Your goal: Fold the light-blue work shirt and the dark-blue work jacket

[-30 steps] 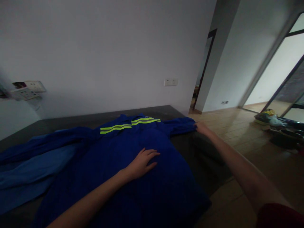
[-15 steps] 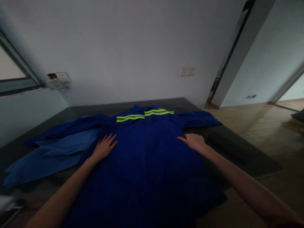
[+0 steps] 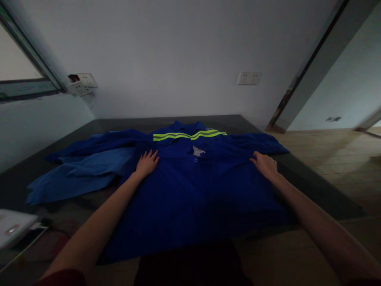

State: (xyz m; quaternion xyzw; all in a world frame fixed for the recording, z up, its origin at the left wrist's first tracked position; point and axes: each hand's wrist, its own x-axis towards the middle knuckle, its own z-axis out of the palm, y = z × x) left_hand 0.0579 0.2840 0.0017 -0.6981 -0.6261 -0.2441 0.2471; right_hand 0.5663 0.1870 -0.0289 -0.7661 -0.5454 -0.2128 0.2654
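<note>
the blue jacket [image 3: 184, 194] lies spread on the dark table [image 3: 321, 190], collar toward the wall [image 3: 166, 59], striped chest uppermost. the left hand [image 3: 147, 163] rests flat on one side of it, fingers spread and gripping nothing; the right hand [image 3: 264, 165] seems to pinch the opposite edge between thumb and fingers. even tension probably matters here: light pressure on the left, a gentle outward draw on the right, lest wrinkles gather between. a paler garment [image 3: 83, 172] lies partly under one sleeve [image 3: 98, 141].
</note>
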